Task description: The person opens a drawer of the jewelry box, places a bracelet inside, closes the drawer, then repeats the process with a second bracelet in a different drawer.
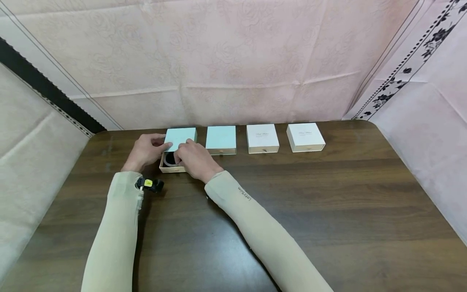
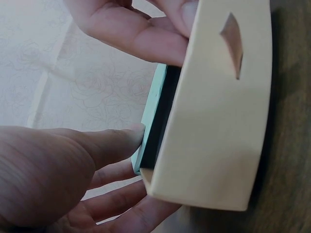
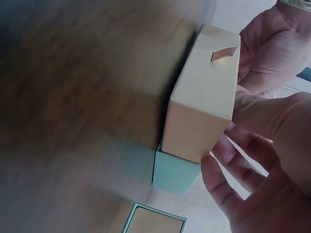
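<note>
A mint-green drawer box (image 1: 180,136) stands at the back left of the table, its cream drawer (image 1: 174,170) pulled out towards me. With thumb on the lid and fingers along the left side, my left hand (image 1: 147,150) holds the box's sleeve. My right hand (image 1: 197,160) reaches over the drawer, thumb and fingers bent down into it. Inside the drawer lies a greyish curved band (image 1: 168,161) against a black lining, partly covered by that hand. The fingertips are hidden behind the drawer wall (image 2: 209,126), so I cannot tell whether they pinch anything.
To the right stand a second mint-green box (image 1: 221,138) and two white boxes, one (image 1: 262,137) nearer and one (image 1: 305,136) farther right, all shut. The brown wooden table (image 1: 292,211) runs back to a pale patterned cloth (image 1: 233,61).
</note>
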`<state>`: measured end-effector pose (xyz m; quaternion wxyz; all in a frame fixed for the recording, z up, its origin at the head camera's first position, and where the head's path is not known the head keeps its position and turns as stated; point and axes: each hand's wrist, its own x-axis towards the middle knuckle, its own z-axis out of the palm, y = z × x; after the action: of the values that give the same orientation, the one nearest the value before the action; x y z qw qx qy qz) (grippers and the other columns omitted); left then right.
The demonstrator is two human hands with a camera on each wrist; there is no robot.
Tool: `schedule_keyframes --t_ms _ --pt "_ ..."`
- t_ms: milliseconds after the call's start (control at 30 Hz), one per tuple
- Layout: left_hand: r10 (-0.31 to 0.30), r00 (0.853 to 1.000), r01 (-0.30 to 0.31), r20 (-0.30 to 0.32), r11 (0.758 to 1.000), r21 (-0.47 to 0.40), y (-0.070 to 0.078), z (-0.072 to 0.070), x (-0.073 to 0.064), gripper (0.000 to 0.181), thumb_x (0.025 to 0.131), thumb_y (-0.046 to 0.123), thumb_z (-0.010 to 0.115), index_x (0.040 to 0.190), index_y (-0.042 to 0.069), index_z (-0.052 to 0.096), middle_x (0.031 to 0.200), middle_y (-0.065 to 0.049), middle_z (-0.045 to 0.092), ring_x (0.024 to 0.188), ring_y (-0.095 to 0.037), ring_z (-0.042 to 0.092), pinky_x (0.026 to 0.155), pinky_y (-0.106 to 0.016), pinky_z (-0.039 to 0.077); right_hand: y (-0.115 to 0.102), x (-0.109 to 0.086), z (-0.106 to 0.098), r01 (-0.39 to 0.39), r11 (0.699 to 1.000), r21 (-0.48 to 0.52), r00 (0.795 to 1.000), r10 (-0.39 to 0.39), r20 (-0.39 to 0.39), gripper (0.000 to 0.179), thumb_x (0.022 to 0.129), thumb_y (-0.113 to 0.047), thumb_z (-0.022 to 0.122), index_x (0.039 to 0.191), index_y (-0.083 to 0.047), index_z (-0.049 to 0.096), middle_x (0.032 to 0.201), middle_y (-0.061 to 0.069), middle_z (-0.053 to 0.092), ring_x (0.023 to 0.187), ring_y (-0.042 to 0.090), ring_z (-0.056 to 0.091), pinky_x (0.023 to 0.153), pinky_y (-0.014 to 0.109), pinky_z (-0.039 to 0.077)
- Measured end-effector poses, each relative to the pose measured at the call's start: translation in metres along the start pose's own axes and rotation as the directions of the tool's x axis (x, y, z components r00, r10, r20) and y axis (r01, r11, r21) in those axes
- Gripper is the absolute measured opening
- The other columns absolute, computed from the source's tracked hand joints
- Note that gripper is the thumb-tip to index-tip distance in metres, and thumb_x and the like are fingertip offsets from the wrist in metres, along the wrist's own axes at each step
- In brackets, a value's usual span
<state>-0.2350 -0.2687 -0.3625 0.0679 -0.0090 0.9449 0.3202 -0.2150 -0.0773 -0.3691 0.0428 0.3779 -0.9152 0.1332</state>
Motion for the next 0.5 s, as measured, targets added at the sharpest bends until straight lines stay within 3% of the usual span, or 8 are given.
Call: schedule_keyframes --t_ms 500 --pt "-0.008 1.000 0.008 0.012 1.000 -0.027 -0.0004 -0.0006 -0.0002 0.061 0.096 0.043 0.056 0.144 0.008 0.044 0.135 -0.022 0.054 0.123 -0.038 0.052 0.093 -0.051 0.048 -0.0017 -0.0050 -0.0019 -0.007 0.998 0.055 1.000 0.007 -0.010 0.014 0.094 -0.017 0.062 0.082 -0.019 0.069 0.080 -0.011 0.060 0.082 0.011 0.042 0.071 0.022 0.037"
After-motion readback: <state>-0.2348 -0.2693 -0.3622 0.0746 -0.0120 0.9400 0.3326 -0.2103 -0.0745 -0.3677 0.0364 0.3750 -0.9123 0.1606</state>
